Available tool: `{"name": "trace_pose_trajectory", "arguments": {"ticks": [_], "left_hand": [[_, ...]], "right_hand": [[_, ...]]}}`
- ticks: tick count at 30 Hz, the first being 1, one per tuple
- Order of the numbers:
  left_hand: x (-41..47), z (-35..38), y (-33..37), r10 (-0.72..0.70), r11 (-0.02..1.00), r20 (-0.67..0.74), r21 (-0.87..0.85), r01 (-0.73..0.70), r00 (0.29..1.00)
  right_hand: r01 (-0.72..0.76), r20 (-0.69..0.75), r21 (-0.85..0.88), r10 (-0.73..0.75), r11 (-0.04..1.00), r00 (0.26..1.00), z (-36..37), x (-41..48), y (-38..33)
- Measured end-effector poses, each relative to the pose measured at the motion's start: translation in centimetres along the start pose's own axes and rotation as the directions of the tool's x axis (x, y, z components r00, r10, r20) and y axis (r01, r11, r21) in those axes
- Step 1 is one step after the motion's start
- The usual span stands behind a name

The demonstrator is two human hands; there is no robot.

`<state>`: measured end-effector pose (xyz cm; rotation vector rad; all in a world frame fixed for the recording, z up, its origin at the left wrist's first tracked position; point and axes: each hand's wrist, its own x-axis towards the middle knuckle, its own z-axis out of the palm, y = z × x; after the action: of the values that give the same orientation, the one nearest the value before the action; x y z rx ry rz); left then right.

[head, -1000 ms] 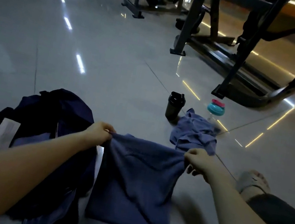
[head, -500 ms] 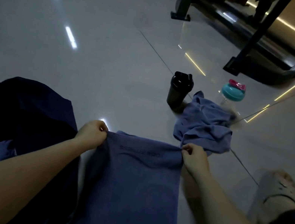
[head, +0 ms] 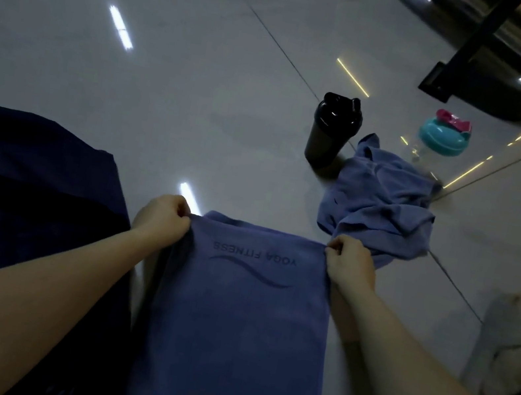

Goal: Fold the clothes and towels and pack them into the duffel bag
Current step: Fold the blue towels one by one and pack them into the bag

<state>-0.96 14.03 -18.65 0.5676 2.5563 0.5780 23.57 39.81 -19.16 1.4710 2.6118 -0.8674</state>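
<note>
Two hands, left hand [head: 163,220] and right hand [head: 349,265], pinch the blue-violet terry towel's [head: 240,326] far corners; uneven tension could skew its fold.

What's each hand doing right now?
Left hand: pinching the towel's far left corner.
Right hand: pinching its far right corner.

This is a gym. A big black workout machine [head: 465,56] stands on the shiny tiled floor [head: 169,76], and a black shaker bottle [head: 331,133] and a towel [head: 238,315] marked "YOGA FITNESS" are close by.
</note>
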Motion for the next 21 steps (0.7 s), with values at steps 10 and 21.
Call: {"name": "trace_pose_trajectory", "arguments": {"ticks": [10,21], "left_hand": [[1.2,0.6,2.7,0.44,0.796,0.26,0.33,-0.507,0.859],[-1.6,-1.6,1.7,0.447,0.825,0.128,0.324,-0.464,0.885]], "right_hand": [[0.108,0.171,-0.106,-0.089,0.988,0.981,-0.3,-0.5,-0.6],[0.092,0.164,0.174,-0.121,0.98,0.979,-2.5,-1.9,-1.6]]}}
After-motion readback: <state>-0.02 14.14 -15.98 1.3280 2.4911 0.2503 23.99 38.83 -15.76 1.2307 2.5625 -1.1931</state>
